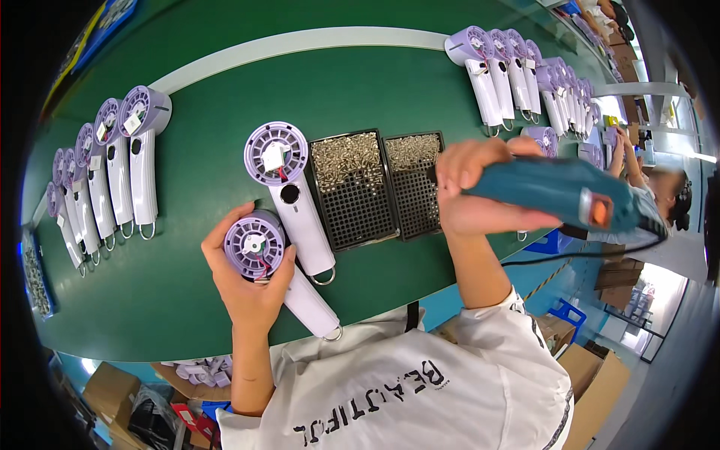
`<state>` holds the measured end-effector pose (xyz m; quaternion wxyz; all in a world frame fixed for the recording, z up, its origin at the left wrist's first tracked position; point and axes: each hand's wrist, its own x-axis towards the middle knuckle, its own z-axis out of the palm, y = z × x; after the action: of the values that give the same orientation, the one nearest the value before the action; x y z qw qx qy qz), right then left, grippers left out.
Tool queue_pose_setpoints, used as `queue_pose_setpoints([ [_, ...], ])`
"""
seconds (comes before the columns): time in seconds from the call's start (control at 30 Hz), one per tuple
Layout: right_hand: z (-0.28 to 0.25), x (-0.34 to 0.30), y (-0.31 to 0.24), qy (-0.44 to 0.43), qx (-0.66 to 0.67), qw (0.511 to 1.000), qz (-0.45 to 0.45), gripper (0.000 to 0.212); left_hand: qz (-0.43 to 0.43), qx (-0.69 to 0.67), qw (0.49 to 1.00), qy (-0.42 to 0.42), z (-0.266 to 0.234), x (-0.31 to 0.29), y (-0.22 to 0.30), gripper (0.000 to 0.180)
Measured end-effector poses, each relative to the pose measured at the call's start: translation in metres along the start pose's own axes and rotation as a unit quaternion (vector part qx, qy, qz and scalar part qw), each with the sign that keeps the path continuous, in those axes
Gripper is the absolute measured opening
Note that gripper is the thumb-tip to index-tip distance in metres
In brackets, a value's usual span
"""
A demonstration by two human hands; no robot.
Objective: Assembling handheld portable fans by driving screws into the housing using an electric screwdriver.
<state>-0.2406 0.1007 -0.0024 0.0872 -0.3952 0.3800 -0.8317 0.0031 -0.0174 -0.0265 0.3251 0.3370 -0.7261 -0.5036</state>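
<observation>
My left hand [244, 285] grips the round purple head of a white handheld fan body [259, 251] lying on the green table [390, 90]; its handle points toward me. A second open fan body [289, 191] lies just beyond it, untouched. My right hand [472, 191] is closed around a teal electric screwdriver [562, 191], held sideways above two black screw trays [375, 187]. The tool's tip is hidden behind my fingers.
A row of several fan bodies [112, 165] lies at the left, another row [525, 75] at the far right. A tray of screws [34, 274] sits at the left edge. Another person [660, 195] works at the right. Cardboard boxes [112, 390] stand under the table.
</observation>
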Motion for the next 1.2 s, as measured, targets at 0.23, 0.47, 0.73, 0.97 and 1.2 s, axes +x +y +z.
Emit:
queue_pose_setpoints([
  [0.23, 0.05, 0.016, -0.057, -0.033, 0.128, 0.99, 0.05, 0.074, 0.125, 0.125, 0.984, -0.026, -0.014, 0.004, 0.016, 0.096],
  [0.47, 0.095, 0.007, -0.062, -0.056, 0.194, 0.973, 0.113, 0.061, 0.195, 0.123, 0.969, -0.09, -0.011, 0.013, 0.057, 0.032],
  [0.73, 0.119, -0.011, -0.053, -0.089, 0.208, 0.96, 0.163, 0.06, 0.21, 0.075, 0.973, -0.057, -0.023, -0.002, 0.043, 0.02],
  [0.97, 0.134, -0.014, -0.053, -0.095, 0.193, 0.965, 0.148, 0.062, 0.212, 0.09, 0.972, -0.053, -0.036, -0.007, 0.035, 0.018],
  [1.2, 0.14, -0.017, -0.048, -0.132, 0.202, 0.953, 0.181, 0.064, 0.216, 0.081, 0.972, -0.045, -0.041, -0.01, 0.03, 0.018],
])
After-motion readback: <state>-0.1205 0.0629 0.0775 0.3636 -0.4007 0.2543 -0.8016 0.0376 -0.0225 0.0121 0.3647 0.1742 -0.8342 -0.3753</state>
